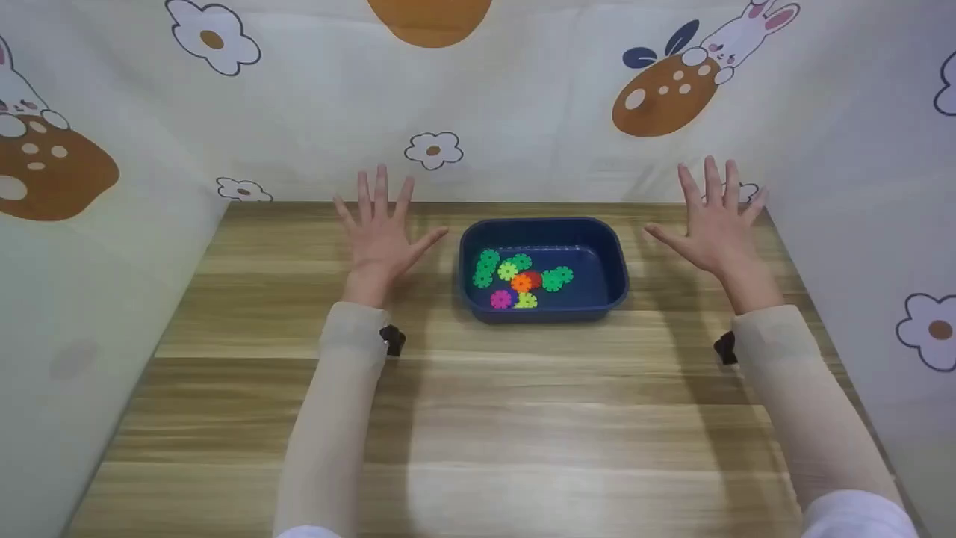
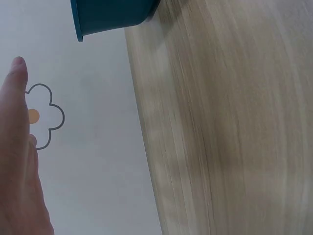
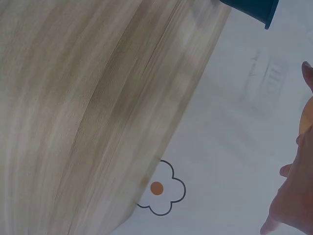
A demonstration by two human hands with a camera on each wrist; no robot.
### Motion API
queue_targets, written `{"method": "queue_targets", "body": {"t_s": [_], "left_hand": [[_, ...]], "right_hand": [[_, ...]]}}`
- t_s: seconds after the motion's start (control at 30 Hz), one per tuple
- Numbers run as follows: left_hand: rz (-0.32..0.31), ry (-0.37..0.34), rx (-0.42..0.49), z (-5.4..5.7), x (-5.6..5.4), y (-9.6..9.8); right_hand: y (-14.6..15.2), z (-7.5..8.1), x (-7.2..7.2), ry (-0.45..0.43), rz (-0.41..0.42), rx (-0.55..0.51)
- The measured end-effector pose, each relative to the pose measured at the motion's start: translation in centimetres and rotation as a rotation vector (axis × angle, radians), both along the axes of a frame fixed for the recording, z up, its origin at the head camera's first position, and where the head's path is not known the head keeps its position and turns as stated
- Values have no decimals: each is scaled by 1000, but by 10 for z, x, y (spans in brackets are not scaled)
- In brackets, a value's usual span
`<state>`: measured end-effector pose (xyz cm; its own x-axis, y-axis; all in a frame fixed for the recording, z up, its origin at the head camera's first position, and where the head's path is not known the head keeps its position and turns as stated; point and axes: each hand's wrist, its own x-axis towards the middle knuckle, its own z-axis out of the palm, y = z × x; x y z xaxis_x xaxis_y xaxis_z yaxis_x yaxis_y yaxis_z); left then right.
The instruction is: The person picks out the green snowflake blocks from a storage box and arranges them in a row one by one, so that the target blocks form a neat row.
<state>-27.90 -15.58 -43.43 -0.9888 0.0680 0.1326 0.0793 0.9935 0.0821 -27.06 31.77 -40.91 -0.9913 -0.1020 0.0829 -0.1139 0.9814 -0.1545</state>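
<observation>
A dark blue plastic tub [image 1: 543, 315] sits near the back of the wooden table. Inside it lie several small toothed plastic discs, among them a magenta disc [image 1: 501, 300], an orange disc [image 1: 521, 282] and green discs [image 1: 552, 281], mostly toward its left half. To the tub's left, my left hand [image 1: 379, 243] is held with fingers spread, holding nothing. My right hand [image 1: 718, 232] is likewise spread and bare on the tub's right side. Both hands stay apart from the tub. Each wrist view catches only part of its hand and a corner of the tub.
The wooden table [image 1: 523, 433] reaches from the front to a pale cloth backdrop [image 1: 523, 104] printed with flowers and rabbits. Cloth walls also rise at the left and right sides. A small black device [image 1: 392, 340] is fixed at the left wrist, another black device [image 1: 725, 348] at the right.
</observation>
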Motion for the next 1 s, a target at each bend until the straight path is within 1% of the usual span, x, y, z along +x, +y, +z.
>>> {"method": "queue_targets", "body": {"t_s": [0.17,0.4,0.53,0.7,0.87,1.0], "left_hand": [[-11,7,2,2,0,2],[-62,46,35,6,6,8],[-95,27,37,5,11,10],[-130,5,65,3,19,12],[-179,-28,114,2,26,16],[-232,-65,194,0,32,20]], "right_hand": [[-3,3,-1,4,12,-10],[-19,5,2,43,57,-52],[-30,4,6,65,93,-81],[-43,2,9,100,148,-114],[-52,1,11,125,203,-157],[-58,-1,12,134,247,-177]]}}
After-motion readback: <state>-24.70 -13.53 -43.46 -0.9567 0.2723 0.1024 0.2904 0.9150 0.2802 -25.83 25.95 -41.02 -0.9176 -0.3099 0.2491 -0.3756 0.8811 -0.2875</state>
